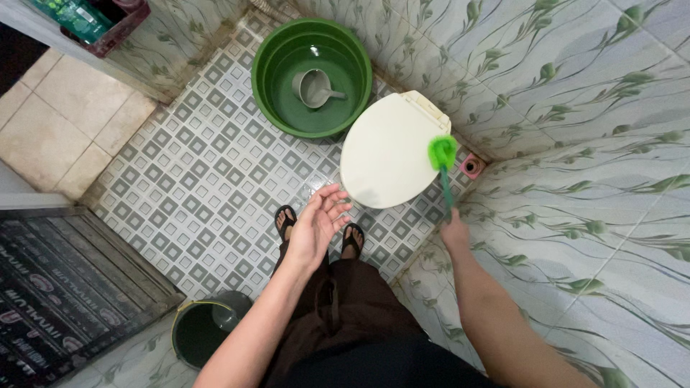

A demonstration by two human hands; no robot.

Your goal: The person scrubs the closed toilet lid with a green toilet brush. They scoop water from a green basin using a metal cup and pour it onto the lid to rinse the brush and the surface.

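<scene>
At the near left a dark bucket (205,332) stands on the patterned floor tiles (194,179); farther off, a green basin (312,75) holds water and a grey scoop (314,89). The left hand (318,224) hovers with fingers spread, holding nothing, just near the closed cream toilet lid (387,152). To the right, the right hand (454,235) is clenched around the low end of a green toilet brush (443,154), whose bristle head sits over the lid's right edge. The brush looks light, with a stiff thin handle and springy bristles, probably slippery when wet; it is best gripped well down the handle, away from the head.
</scene>
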